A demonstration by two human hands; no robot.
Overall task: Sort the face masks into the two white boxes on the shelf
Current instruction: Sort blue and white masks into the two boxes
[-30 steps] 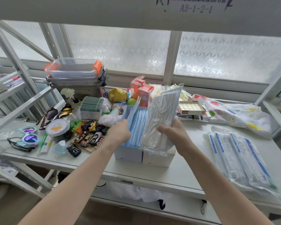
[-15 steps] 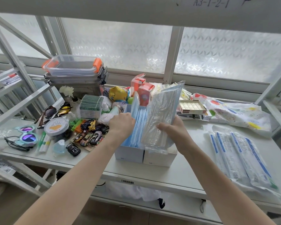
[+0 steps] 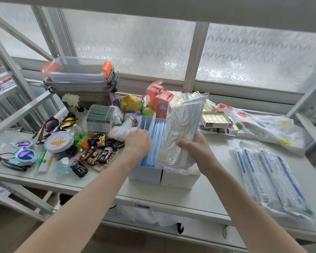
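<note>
At the centre of the frame two open white cardboard boxes stood side by side, touching, on the white metal shelf [image 3: 204, 194]. The left white box [image 3: 144, 175] held loose blue face masks [image 3: 156, 141] standing on edge, long axis running away from the camera. The left hand [image 3: 138, 144] rested curled on them, its grip hidden. The right hand [image 3: 195, 147] gripped a clear plastic pack of masks [image 3: 182, 128], long axis upright and leaning toward the upper right, its lower end seemingly inside the right white box [image 3: 179, 180]. More sealed blue-striped mask packs [image 3: 270, 178] lay flat at lower right.
</note>
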